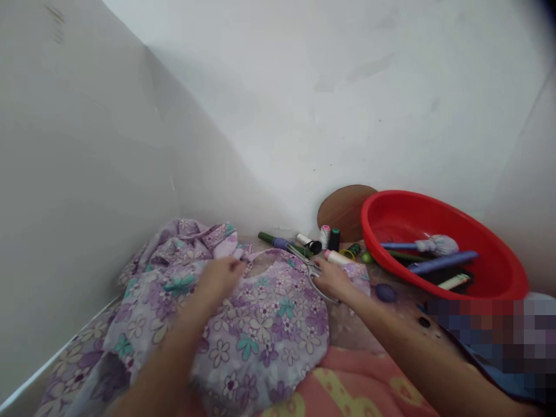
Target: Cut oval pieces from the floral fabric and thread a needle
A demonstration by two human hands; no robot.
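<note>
A lilac fabric (256, 324) printed with flowers lies heaped across the surface in front of me. My left hand (219, 278) rests on its upper edge, fingers pinched on the cloth near a strap. My right hand (332, 281) is closed around the handles of a pair of scissors (310, 269), whose blades point up and left over the fabric's edge.
Several thread spools (325, 236) and marker-like sticks (273, 240) lie by the wall. A red plastic basin (478, 231) at the right holds pens and a wrapped bundle. A brown round board (343, 211) leans on the wall. Pink patterned cloth (356, 388) lies near me.
</note>
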